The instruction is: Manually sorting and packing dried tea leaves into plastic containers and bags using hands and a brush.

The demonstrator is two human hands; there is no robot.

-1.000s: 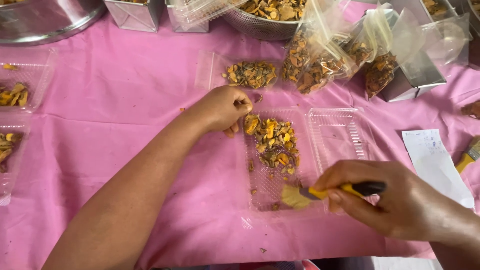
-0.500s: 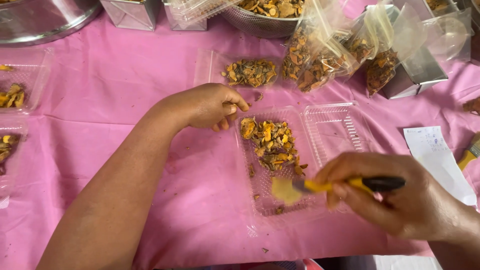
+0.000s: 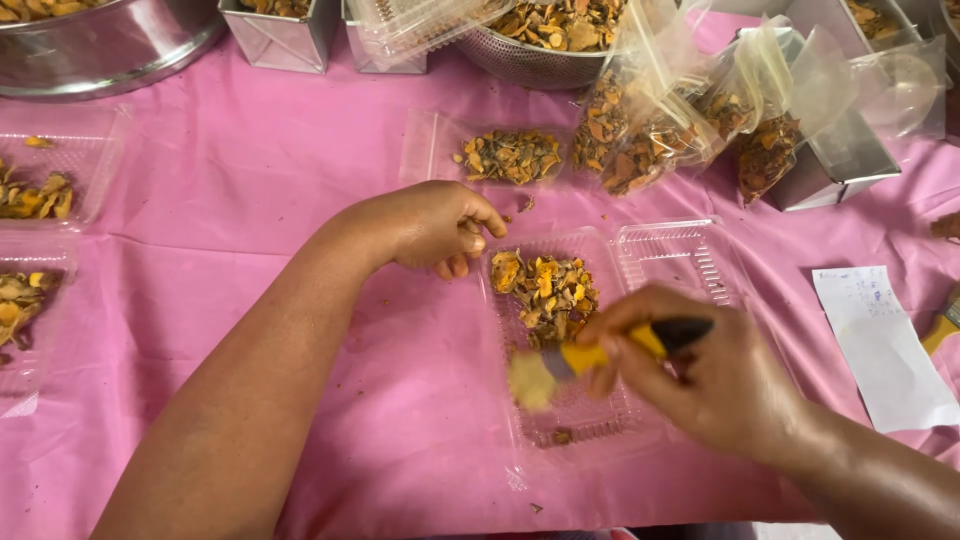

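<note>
- Seen from above: a counter [image 3: 250, 230] draped in a pink cloth, creased and flecked with orange-brown crumbs.
- At centre, an open clear plastic clamshell tray [image 3: 570, 400], its hinged lid [image 3: 680, 260] lying flat to the right, with a heap of dried orange-yellow slices [image 3: 545, 290] in the far end of the tray.
- Right hand [image 3: 700, 385] over the tray's near half, fingers closed around a small brush [image 3: 590, 358] with a yellow and black handle; pale bristles blurred, just above the tray floor.
- Left hand [image 3: 435, 225] just left of the tray's far corner, fingers curled loosely inward, thumb near the tray rim; whether anything sits inside the curl, impossible to tell.
- Beyond the tray, a second clear tray [image 3: 430, 150] holding a smaller pile of the same slices.
- Farther back on the right, clear bags [image 3: 650, 130] of slices leaning against square metal tins [image 3: 840, 160].
- Along the far edge: a large steel bowl [image 3: 100, 50], another square tin [image 3: 280, 30] and a perforated metal colander [image 3: 530, 60] filled with slices.
- At the left edge, two more clear trays [image 3: 60, 170] with slices.
- On the right, a white paper slip [image 3: 885, 350] flat on the cloth, with another yellow-handled brush [image 3: 945, 325] partly in view at the frame edge.
- Nothing of the room visible past the counter.
</note>
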